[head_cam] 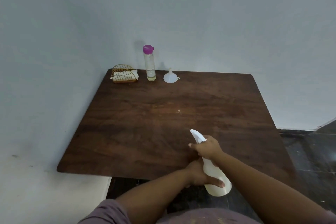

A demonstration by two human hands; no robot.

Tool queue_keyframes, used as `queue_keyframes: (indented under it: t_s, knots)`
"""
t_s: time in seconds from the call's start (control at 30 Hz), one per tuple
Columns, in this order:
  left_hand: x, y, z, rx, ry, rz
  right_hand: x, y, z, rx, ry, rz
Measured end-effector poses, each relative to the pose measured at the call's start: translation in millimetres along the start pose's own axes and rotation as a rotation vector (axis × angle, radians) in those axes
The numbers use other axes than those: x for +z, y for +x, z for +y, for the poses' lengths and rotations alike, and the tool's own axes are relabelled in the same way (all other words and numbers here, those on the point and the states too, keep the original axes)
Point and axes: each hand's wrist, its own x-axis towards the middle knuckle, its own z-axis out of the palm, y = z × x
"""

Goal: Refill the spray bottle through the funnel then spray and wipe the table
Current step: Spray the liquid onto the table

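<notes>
The white spray bottle (214, 174) is held tilted over the near edge of the worktop (145, 123), its nozzle pointing up and away toward the worktop's middle, its round base toward the person. The right hand (207, 148) grips the trigger head and neck, fingers (192, 146) curled tightly round it, forearm reaching in from the lower right. The left hand (198, 174) holds the bottle's body from the left side, thumb (217, 182) laid across the smooth, opaque plastic; its other fingers are hidden behind the bottle. The left forearm comes in from the bottom centre, so the two arms meet at the bottle.

The worktop is dark brown wood grain with rounded corners, with a small pale speck (179, 111) near its middle. Along the far edge stand a translucent white funnel (170, 77) resting mouth down, spout up, a tall clear bottle (150, 65) with a purple cap, and a gold wire holder (124, 76) with white napkins. A pale grey wall stands behind them.
</notes>
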Motion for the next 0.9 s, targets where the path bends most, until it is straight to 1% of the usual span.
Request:
queue_keyframes:
  t_s: [0.1,0.23,0.33,0.43,0.63,0.73,0.9]
  knots:
    - [6.1,-3.1,-1.1,0.021,0.031,0.013,-2.6,-7.4,5.9,-0.027,0.002,-0.048]
    - [19.5,-9.9,0.8,-0.010,0.011,0.001,-4.5,-16.1,15.8,-0.026,-0.023,-0.004]
    - [32.1,-12.9,0.6,-0.019,-0.021,-0.003,-7.4,-19.3,24.1,-0.004,-0.066,-0.038]
    - [39.4,-14.2,0.6,0.000,0.007,-0.027,-11.8,-27.1,31.9,-0.003,-0.063,-0.062]
    - [51.6,-16.5,12.8,-0.003,0.097,-0.093,-18.5,-36.3,55.5,0.004,0.052,0.087]
    - [53.3,-12.0,15.1,0.018,0.119,-0.130,-24.5,-41.8,60.9,0.013,0.079,0.118]
    - [58.6,-6.7,27.9,0.054,0.182,-0.172,-37.9,-44.6,72.5,0.013,0.177,0.252]
